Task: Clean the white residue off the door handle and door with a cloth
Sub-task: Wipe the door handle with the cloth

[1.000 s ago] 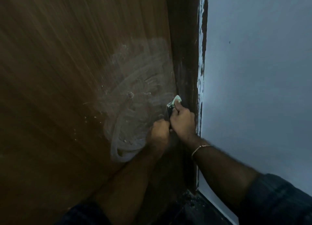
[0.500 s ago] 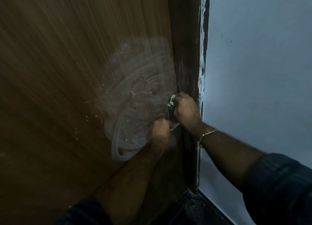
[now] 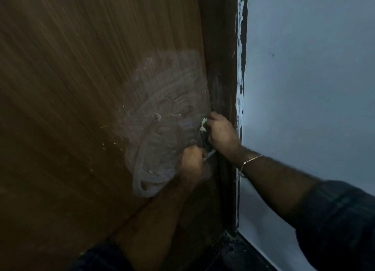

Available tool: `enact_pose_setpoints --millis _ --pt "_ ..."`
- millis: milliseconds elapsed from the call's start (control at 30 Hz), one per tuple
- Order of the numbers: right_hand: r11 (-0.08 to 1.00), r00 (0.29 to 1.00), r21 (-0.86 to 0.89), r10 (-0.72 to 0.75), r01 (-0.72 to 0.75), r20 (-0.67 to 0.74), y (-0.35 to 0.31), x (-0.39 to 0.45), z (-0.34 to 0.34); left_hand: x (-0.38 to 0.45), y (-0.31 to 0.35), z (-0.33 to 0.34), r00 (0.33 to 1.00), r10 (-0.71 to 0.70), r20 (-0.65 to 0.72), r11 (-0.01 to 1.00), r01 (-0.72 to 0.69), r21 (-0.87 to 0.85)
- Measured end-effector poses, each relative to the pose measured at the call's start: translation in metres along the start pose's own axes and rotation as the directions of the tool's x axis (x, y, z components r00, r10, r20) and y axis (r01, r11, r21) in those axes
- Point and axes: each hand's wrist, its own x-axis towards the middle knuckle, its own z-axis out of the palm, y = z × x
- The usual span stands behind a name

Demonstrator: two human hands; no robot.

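A brown wooden door (image 3: 81, 108) fills the left of the view, with a wide swirl of white residue (image 3: 162, 128) smeared near its right edge. The door handle (image 3: 209, 156) is mostly hidden between my two hands; only a pale metal sliver shows. My left hand (image 3: 191, 163) is curled around the handle's lower part. My right hand (image 3: 221, 135) is above it and grips a pale green cloth (image 3: 203, 123) against the door edge. Only a small corner of the cloth shows.
A dark wooden door frame (image 3: 221, 67) with chipped white paint along its edge runs down right of the door. A pale blue-grey wall (image 3: 304, 88) fills the right side. The dark floor (image 3: 233, 254) shows at the bottom.
My right hand has moved up the door edge and closed over the cloth, so less cloth shows than a second ago. My left hand has stayed on the handle.
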Motion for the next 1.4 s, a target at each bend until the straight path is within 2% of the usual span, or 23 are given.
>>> enact_pose_setpoints --millis 67,133,300,367,433,500,533,600,667,700,800,833,867,933,1000,1067,1233,1300,1333,1400 --pt "0.995 0.996 -0.041 -0.091 0.092 0.012 0.000 -0.003 0.001 0.001 0.003 0.001 1.000 0.002 0.007 1.000 -0.002 0.011" --pt "0.965 0.970 -0.114 -0.226 0.236 0.091 0.000 -0.004 -0.001 0.001 0.003 0.001 1.000 0.011 0.015 0.999 -0.011 0.039" --pt "0.832 0.856 -0.251 -0.415 0.494 0.309 0.010 0.004 -0.015 0.003 0.004 0.002 0.999 -0.010 0.035 0.997 0.007 0.074" --pt "0.793 0.826 -0.278 -0.444 0.543 0.348 0.011 0.000 -0.011 0.001 0.005 0.004 0.999 -0.004 0.050 0.995 0.000 0.097" --pt "0.826 0.857 -0.258 -0.430 0.500 0.284 0.011 -0.003 -0.004 0.000 0.005 0.004 0.998 -0.003 0.067 0.994 -0.005 0.112" --pt "0.908 0.921 -0.166 -0.363 0.384 0.143 0.014 -0.004 0.000 0.000 0.005 0.004 0.998 0.004 0.067 0.992 -0.013 0.122" --pt "0.956 0.958 -0.068 -0.281 0.285 0.062 0.015 -0.003 0.002 0.000 0.006 0.003 0.998 0.007 0.055 0.991 -0.014 0.130" --pt "0.978 0.997 0.209 0.002 0.013 -0.072 0.011 -0.007 0.009 0.000 0.007 0.003 1.000 -0.002 0.030 0.992 -0.001 0.128" --pt "0.894 0.946 0.377 0.305 -0.243 -0.112 0.000 -0.012 0.019 0.000 0.007 0.002 1.000 -0.021 0.021 0.994 0.019 0.106" --pt "0.856 0.916 0.403 0.390 -0.322 -0.097 -0.007 -0.013 0.023 0.001 0.007 0.000 1.000 -0.016 0.012 0.996 0.014 0.091" --pt "0.848 0.921 0.409 0.387 -0.337 -0.044 -0.014 -0.015 0.027 -0.003 0.006 0.000 0.998 0.027 -0.048 0.999 -0.025 0.034" --pt "0.813 0.906 0.456 0.422 -0.361 -0.036 -0.013 -0.014 0.026 -0.004 0.006 0.000 0.997 0.037 -0.065 0.999 -0.037 0.013" --pt "0.744 0.869 0.530 0.493 -0.407 -0.026 -0.013 -0.013 0.025 -0.003 0.006 0.000 0.997 0.035 -0.067 0.999 -0.037 -0.022" --pt "0.534 0.732 0.670 0.681 -0.515 0.021 -0.014 -0.014 0.030 -0.002 0.007 0.001 0.998 0.045 -0.033 0.995 -0.048 -0.084" --pt "0.337 0.583 0.777 0.811 -0.532 0.048 -0.019 -0.013 0.035 0.001 0.011 0.000 0.998 0.039 -0.046 0.995 -0.043 -0.085" --pt "0.179 0.475 0.841 0.874 -0.510 0.103 -0.027 -0.010 0.040 0.001 0.010 0.001 0.997 0.031 -0.071 0.997 -0.036 -0.067" --pt "-0.163 0.373 0.923 0.879 -0.347 0.296 -0.033 -0.002 0.050 0.002 0.001 0.006 0.999 0.010 -0.040 1.000 -0.011 -0.008" --pt "-0.223 0.347 0.931 0.882 -0.290 0.320 -0.028 0.003 0.048 0.001 -0.001 0.009 0.998 0.024 -0.059 1.000 -0.025 -0.013" --pt "-0.206 0.342 0.930 0.888 -0.305 0.308 -0.029 0.002 0.048 0.001 -0.003 0.011 0.997 0.022 -0.074 1.000 -0.024 -0.015" --pt "-0.056 0.359 0.900 0.905 -0.433 0.229 -0.034 -0.003 0.047 0.001 -0.004 0.011 0.997 -0.003 -0.074 1.000 0.001 -0.018"
